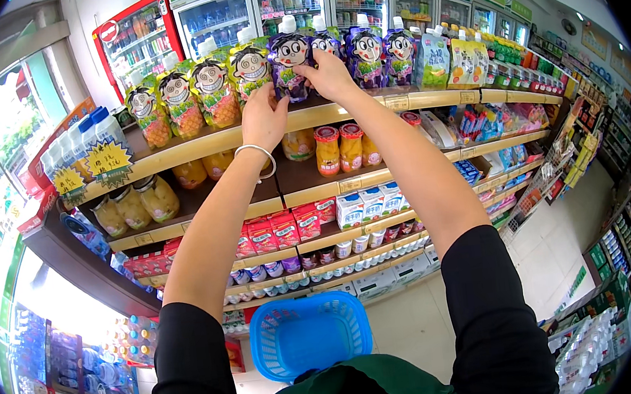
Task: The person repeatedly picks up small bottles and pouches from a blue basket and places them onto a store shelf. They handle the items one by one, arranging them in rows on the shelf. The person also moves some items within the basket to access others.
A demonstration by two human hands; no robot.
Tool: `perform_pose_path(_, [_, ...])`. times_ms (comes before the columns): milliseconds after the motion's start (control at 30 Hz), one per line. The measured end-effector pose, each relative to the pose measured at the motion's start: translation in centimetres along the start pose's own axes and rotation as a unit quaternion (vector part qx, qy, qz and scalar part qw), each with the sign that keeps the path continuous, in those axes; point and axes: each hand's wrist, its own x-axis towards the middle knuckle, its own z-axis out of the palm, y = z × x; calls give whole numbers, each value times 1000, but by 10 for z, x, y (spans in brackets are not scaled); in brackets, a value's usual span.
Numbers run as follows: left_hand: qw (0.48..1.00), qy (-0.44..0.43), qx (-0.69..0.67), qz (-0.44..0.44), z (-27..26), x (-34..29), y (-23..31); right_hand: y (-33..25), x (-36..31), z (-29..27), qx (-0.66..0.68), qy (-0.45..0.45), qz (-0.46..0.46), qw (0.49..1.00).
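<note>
A row of spouted drink pouches with cartoon faces stands upright along the top shelf [194, 142]. My right hand [331, 78] reaches in from the right, its fingers closed on the right edge of a purple pouch [290, 53]. Another purple pouch [325, 42] is partly covered by that hand. Lower down, my left hand [264, 116], with a bangle [265, 153] at the wrist, is beside the same pouch's lower left edge. Its thumb and fingers are apart, and nothing shows between them. Just above it stands a green and yellow pineapple pouch [249, 69].
A blue basket [315, 372] is on the floor close to me. Jars of fruit [328, 149] and red cartons [285, 229] fill lower shelves. White bottles [104, 127] with yellow price signs stand at the left end. Yellow pouches [463, 62] stand farther right; glass-door fridges [216, 23] line the back.
</note>
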Motion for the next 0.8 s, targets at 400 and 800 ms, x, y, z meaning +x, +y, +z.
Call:
perform_pose_path(400, [1000, 4, -24, -12, -4, -10, 22, 12, 9, 13, -72, 35, 31, 996])
perform_pose_path(800, [999, -33, -15, -20, -5, -16, 12, 7, -3, 23, -194, 22, 28, 980])
